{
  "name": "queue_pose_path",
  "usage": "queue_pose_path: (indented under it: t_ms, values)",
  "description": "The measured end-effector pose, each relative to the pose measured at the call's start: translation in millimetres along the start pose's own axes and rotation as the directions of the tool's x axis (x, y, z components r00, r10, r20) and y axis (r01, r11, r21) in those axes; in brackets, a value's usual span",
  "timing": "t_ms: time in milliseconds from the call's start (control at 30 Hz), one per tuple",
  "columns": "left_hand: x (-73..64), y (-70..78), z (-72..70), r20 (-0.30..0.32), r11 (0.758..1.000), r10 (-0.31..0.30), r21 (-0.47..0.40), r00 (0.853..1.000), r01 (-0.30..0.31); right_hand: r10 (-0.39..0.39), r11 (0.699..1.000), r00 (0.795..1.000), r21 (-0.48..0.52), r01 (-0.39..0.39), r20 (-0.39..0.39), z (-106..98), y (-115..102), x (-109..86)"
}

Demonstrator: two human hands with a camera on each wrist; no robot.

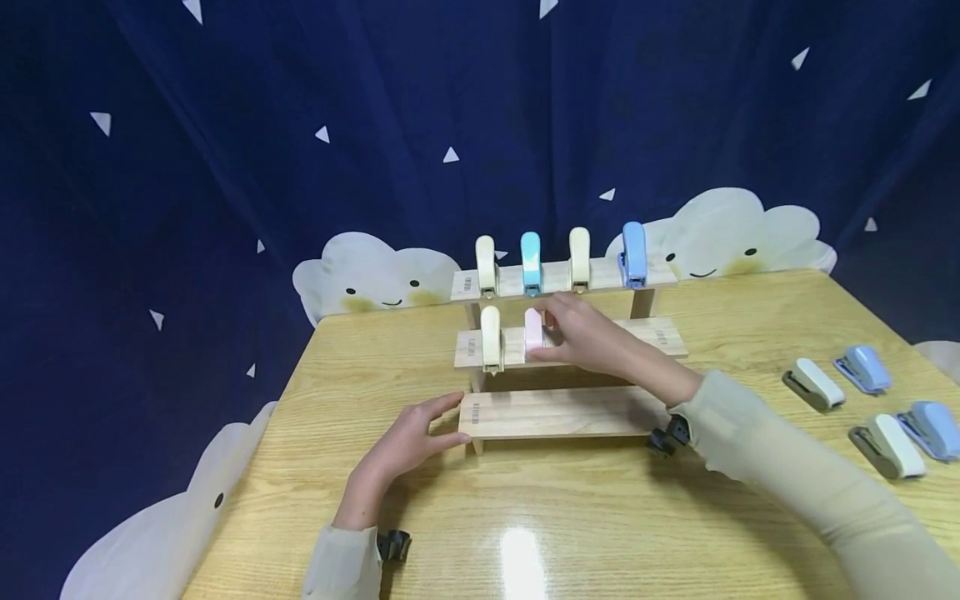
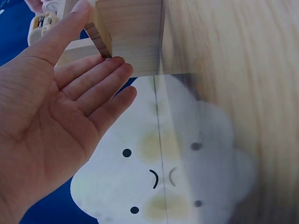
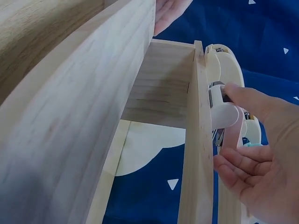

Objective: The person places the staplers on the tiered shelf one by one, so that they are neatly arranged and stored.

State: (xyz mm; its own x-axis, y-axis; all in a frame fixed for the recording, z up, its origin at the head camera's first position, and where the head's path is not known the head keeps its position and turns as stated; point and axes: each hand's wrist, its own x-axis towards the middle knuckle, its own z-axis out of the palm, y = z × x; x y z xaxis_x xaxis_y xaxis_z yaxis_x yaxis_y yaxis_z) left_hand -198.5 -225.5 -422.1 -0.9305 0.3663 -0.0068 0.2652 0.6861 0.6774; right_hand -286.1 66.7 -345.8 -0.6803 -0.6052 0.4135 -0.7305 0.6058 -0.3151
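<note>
On the middle shelf of a three-tier wooden rack (image 1: 562,414), my right hand (image 1: 592,335) pinches a pink stapler (image 1: 533,327) between thumb and fingers. The right wrist view shows the thumb on the stapler's front end and the fingers by its pink body (image 3: 234,133). A cream stapler (image 1: 491,337) stands just left of it on that shelf. My left hand (image 1: 405,437) rests at the left end of the bottom shelf, thumb in front and fingers extended. In the left wrist view its palm (image 2: 56,121) holds nothing, and the fingertips lie against the rack's side.
Along the top shelf stand a cream stapler (image 1: 486,265), a turquoise stapler (image 1: 531,262), another cream stapler (image 1: 580,258) and a blue stapler (image 1: 634,254). On the table's right side lie white staplers (image 1: 821,383) and blue staplers (image 1: 864,368). A dark blue curtain (image 1: 390,100) hangs behind.
</note>
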Motion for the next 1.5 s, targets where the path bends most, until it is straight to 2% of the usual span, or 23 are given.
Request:
queue_pose_path:
  t_ms: [200,300,400,500,633,800,933,1067,1300,1400,1500]
  values:
    - [0.6,0.0,1.9,0.006,1.0,-0.001,0.0,1.0,0.001,0.009,1.0,1.0,-0.015,-0.009,-0.002,-8,-4,-9.9]
    - [1.4,0.1,2.2,0.006,1.0,0.008,-0.004,1.0,-0.008,0.032,0.999,0.999,-0.025,-0.032,-0.004,-23,-7,-20.3]
    - [1.1,0.5,1.4,0.005,1.0,0.007,-0.004,1.0,-0.007,0.024,0.999,0.999,-0.039,-0.025,-0.036,-42,-5,-33.5]
    - [0.0,0.5,-0.2,-0.001,1.0,-0.006,-0.005,1.0,0.006,-0.016,0.997,0.995,-0.08,0.009,-0.099,-60,4,-49.7]
    - [0.2,1.3,-0.5,-0.005,1.0,-0.021,-0.008,1.0,0.021,-0.031,0.988,0.982,-0.155,0.002,-0.187,-79,21,-80.9]
    - [0.1,1.5,-0.5,-0.004,0.999,-0.031,-0.01,0.999,0.031,0.044,0.973,0.975,-0.211,-0.092,-0.219,-94,40,-122.6]
    - [1.0,1.0,0.5,-0.003,1.0,-0.029,-0.008,1.0,0.029,0.135,0.961,0.966,-0.207,-0.181,-0.22,-99,50,-154.2]
    - [1.1,0.1,1.3,-0.007,1.0,-0.016,-0.001,1.0,0.016,0.162,0.95,0.96,-0.225,-0.214,-0.228,-99,56,-181.5]
    - [-0.6,-0.3,1.4,0.004,0.999,-0.033,-0.021,0.999,0.033,0.215,0.929,0.958,-0.263,-0.26,-0.188,-98,64,-225.3]
    - [-0.5,-0.3,2.0,0.006,0.999,-0.034,-0.024,0.999,0.034,0.217,0.925,0.958,-0.274,-0.263,-0.189,-96,68,-243.7]
    - [0.0,0.5,2.1,0.005,0.999,-0.037,-0.024,0.999,0.037,0.184,0.93,0.963,-0.283,-0.236,-0.198,-94,72,-261.5]
